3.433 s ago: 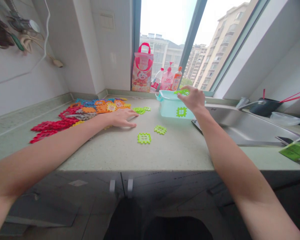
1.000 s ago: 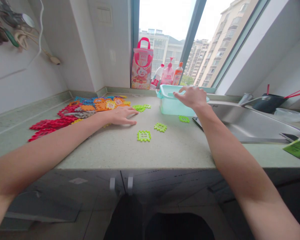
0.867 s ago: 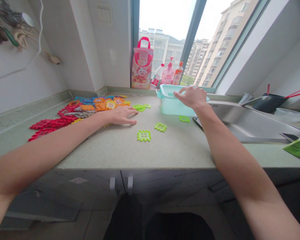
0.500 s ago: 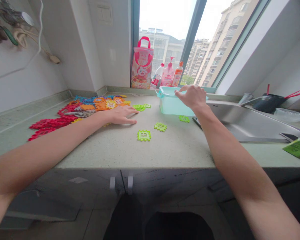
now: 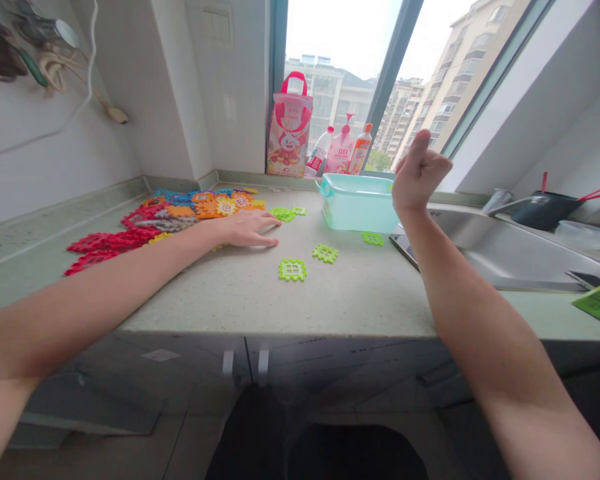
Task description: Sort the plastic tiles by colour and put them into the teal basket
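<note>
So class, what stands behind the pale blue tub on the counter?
Behind the tub stand three bottles and a pink bag on the window ledge. The tub's rim covers the bottle bases.

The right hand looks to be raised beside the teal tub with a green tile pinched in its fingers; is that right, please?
Not quite: the right hand is raised beside the teal tub, but the head view shows no green tile in its loosely curled fingers.
</note>
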Demonstrator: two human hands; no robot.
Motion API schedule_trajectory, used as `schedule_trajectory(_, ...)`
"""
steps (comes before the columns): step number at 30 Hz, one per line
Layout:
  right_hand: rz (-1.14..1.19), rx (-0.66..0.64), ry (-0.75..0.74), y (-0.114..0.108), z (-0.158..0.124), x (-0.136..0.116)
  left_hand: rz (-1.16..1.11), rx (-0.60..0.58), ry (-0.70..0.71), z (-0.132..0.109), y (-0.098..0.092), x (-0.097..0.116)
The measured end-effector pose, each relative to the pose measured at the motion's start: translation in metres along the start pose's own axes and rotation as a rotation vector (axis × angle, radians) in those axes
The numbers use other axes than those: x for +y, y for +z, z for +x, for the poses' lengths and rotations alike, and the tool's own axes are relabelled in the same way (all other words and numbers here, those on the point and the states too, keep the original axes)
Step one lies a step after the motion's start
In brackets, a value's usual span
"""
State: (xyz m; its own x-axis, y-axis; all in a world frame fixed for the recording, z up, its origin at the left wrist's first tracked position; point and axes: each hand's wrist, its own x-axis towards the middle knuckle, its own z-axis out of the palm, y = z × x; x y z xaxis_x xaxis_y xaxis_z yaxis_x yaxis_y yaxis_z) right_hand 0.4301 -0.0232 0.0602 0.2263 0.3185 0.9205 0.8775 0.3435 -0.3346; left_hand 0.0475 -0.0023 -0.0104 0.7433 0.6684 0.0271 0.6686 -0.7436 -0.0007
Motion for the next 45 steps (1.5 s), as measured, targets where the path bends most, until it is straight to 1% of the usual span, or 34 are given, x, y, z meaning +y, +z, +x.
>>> schedule_trajectory(2, 0.005, 0.152, 0.082, 0.0, 0.003, 0.002, 0.003, 0.004, -0.005, 0.0, 0.0, 0.0)
schedule_trajectory(3, 0.0, 0.167, 0.104, 0.0, 0.005, 0.004, 0.003, 0.005, -0.007, 0.0, 0.0, 0.001)
schedule_trajectory(7, -0.05, 0.114, 0.132, 0.004, 0.006, 0.022, 0.001, 0.007, -0.012, 0.0, 0.0, 0.003)
schedule_trajectory(10, -0.062, 0.062, 0.102, 0.011, 0.0, 0.035, 0.004, 0.007, -0.02, -0.001, -0.001, 0.005)
schedule_trajectory(14, -0.051, -0.05, 0.023, 0.02, -0.008, 0.044, 0.006, 0.003, -0.011, -0.001, -0.001, 0.004)
schedule_trajectory(18, -0.081, -0.226, -0.001, 0.027, -0.009, 0.05, 0.006, 0.002, -0.01, 0.0, 0.0, 0.002)
schedule_trajectory(22, -0.162, -0.411, -0.039, 0.03, -0.007, 0.056, 0.012, -0.003, -0.017, 0.001, 0.001, 0.001)
schedule_trajectory(25, -0.25, -0.508, -0.009, 0.031, -0.008, 0.057, 0.013, -0.009, -0.017, 0.001, 0.001, 0.001)
schedule_trajectory(29, -0.289, -0.544, 0.022, 0.031, -0.011, 0.056, 0.008, -0.013, -0.016, 0.0, 0.0, 0.001)
schedule_trajectory(36, -0.304, -0.59, -0.031, 0.032, -0.01, 0.058, 0.004, -0.005, -0.009, 0.0, 0.0, 0.001)
schedule_trajectory(39, -0.27, -0.585, -0.07, 0.032, -0.009, 0.059, -0.001, -0.005, -0.013, 0.0, 0.0, 0.001)
schedule_trajectory(42, -0.272, -0.602, -0.069, 0.029, -0.01, 0.055, -0.012, -0.005, -0.017, 0.0, -0.001, 0.002)
schedule_trajectory(45, -0.286, -0.627, -0.027, 0.026, -0.012, 0.045, -0.02, -0.009, -0.017, 0.0, -0.002, 0.003)
